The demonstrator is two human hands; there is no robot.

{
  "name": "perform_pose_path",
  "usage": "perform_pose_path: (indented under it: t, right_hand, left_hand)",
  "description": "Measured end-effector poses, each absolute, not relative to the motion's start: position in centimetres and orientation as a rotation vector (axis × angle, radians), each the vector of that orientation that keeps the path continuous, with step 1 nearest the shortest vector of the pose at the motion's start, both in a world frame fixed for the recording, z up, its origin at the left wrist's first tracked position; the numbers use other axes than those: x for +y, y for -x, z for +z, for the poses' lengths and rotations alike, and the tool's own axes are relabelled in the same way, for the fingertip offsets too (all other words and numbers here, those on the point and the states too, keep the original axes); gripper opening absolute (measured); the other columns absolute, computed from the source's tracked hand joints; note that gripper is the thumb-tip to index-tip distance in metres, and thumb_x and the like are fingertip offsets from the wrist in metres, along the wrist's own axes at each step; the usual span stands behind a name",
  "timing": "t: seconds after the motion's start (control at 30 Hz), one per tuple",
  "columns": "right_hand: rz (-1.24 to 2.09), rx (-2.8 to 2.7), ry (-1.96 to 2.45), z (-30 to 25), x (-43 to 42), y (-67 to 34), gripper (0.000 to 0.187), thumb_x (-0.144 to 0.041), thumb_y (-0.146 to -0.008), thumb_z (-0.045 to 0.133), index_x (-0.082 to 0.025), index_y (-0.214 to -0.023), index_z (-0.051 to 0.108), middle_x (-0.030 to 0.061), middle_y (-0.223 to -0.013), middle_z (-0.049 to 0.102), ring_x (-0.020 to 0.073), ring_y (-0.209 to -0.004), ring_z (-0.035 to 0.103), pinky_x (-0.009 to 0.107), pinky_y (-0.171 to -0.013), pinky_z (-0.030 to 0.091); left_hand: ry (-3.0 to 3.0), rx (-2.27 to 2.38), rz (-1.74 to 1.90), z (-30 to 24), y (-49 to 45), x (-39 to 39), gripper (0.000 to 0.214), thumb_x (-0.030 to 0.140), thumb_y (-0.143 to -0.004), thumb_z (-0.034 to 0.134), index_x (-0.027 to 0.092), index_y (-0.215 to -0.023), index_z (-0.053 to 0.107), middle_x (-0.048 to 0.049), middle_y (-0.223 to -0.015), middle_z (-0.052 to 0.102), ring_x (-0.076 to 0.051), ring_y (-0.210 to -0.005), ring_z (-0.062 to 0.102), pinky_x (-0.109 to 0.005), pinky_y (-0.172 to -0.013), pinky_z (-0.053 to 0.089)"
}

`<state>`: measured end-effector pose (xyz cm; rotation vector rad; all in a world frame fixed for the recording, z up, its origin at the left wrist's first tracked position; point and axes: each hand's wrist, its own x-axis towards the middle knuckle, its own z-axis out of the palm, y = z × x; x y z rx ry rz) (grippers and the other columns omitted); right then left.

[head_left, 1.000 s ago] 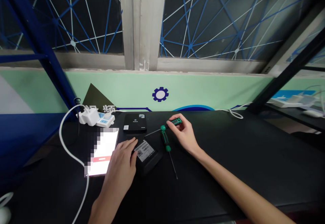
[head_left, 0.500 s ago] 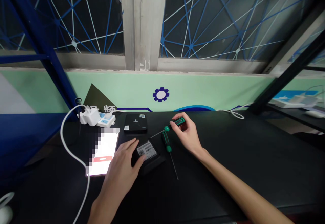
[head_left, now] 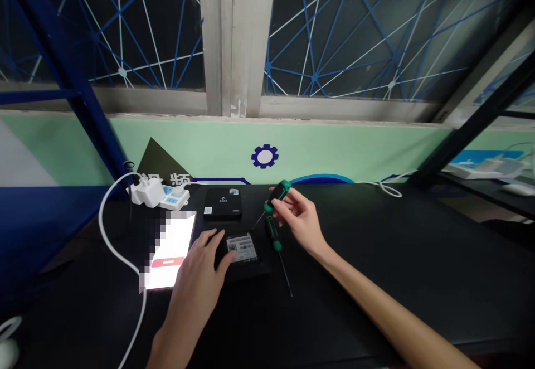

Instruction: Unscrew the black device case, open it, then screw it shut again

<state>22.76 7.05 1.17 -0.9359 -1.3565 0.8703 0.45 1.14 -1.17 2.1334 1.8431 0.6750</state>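
My left hand point(head_left: 200, 271) grips the left side of a flat black box point(head_left: 246, 271) that bears a white printed label point(head_left: 241, 248). Its thumb rests by the label and the fingertips are at the far left edge. In my right hand point(head_left: 298, 215) is a green and black screwdriver point(head_left: 279, 192), held by the handle and tilted. The shaft points down and left, with its tip at the box's far right corner. A second green and black screwdriver point(head_left: 275, 235) lies on the table just right of the box, beneath the right hand's fingers.
Behind the box lies another black box point(head_left: 223, 203) with small stickers. A phone with a bright screen point(head_left: 171, 252) is at the left, crossed by a white cable point(head_left: 140, 271). A white power strip point(head_left: 173, 197) with plugs stands beyond it, near the green wall point(head_left: 334, 151).
My right hand has shifted slightly left, and its screwdriver has turned steeper, the tip moving right along the box's far edge. The labelled box has rotated a little under my left hand.
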Motion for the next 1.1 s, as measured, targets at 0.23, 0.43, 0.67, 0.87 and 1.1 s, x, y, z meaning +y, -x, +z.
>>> perform_pose_path:
  t: [0.23, 0.43, 0.67, 0.87, 1.1]
  right_hand:
    - [0.991, -1.446, 0.891, 0.5, 7.1, -21.7, 0.037, -0.047, -0.083, 0.073, -0.019, -0.106, 0.067, 0.0037, -0.077, 0.069, 0.0157, -0.066, 0.066, 0.025, -0.053, 0.054]
    - [1.053, -1.481, 0.92, -0.4, 7.1, -21.3, 0.038, -0.047, -0.078, 0.078, -0.017, -0.1, 0.071, 0.0036, -0.076, 0.069, 0.0159, -0.066, 0.066, 0.027, -0.058, 0.058]
    - [0.999, -1.563, 0.978, -1.3, 7.1, -21.4, 0.038, -0.053, -0.083, 0.072, -0.015, -0.083, 0.071, 0.0068, -0.075, 0.073, 0.0163, -0.064, 0.068, 0.027, -0.058, 0.058]
    - [0.897, -1.592, 1.005, -1.2, 7.1, -21.5, 0.037, -0.053, -0.081, 0.073, -0.017, -0.073, 0.067, 0.0062, -0.07, 0.073, 0.018, -0.062, 0.068, 0.029, -0.059, 0.056]
    - [0.799, -1.61, 1.019, -1.3, 7.2, -21.3, 0.038, -0.053, -0.08, 0.075, -0.019, -0.07, 0.061, 0.0023, -0.063, 0.068, 0.0172, -0.059, 0.065, 0.029, -0.057, 0.053]
  left_hand:
    - [-2.159, 1.765, 0.673, -1.2, -0.4, 1.1, 0.05, 0.037, -0.1, 0.038, 0.016, -0.142, 0.053, -0.0095, -0.15, 0.052, -0.027, -0.134, 0.053, -0.044, -0.107, 0.048]
    - [-2.194, 1.732, 0.733, -1.8, -0.3, 1.2, 0.049, 0.036, -0.102, 0.032, 0.019, -0.144, 0.051, -0.008, -0.151, 0.05, -0.026, -0.134, 0.053, -0.043, -0.107, 0.049]
    - [-2.201, 1.7, 0.735, -2.0, -0.2, 1.2, 0.049, 0.034, -0.103, 0.03, 0.019, -0.145, 0.049, -0.0076, -0.153, 0.047, -0.025, -0.137, 0.05, -0.043, -0.11, 0.045]
    - [-2.178, 1.689, 0.674, -2.0, -0.1, 1.1, 0.053, 0.039, -0.102, 0.03, 0.017, -0.148, 0.045, -0.0101, -0.156, 0.044, -0.027, -0.139, 0.047, -0.046, -0.111, 0.044]
    - [-2.185, 1.694, 0.663, -1.8, -0.2, 1.0, 0.055, 0.043, -0.1, 0.032, 0.019, -0.148, 0.044, -0.0112, -0.155, 0.044, -0.028, -0.139, 0.047, -0.045, -0.109, 0.045]
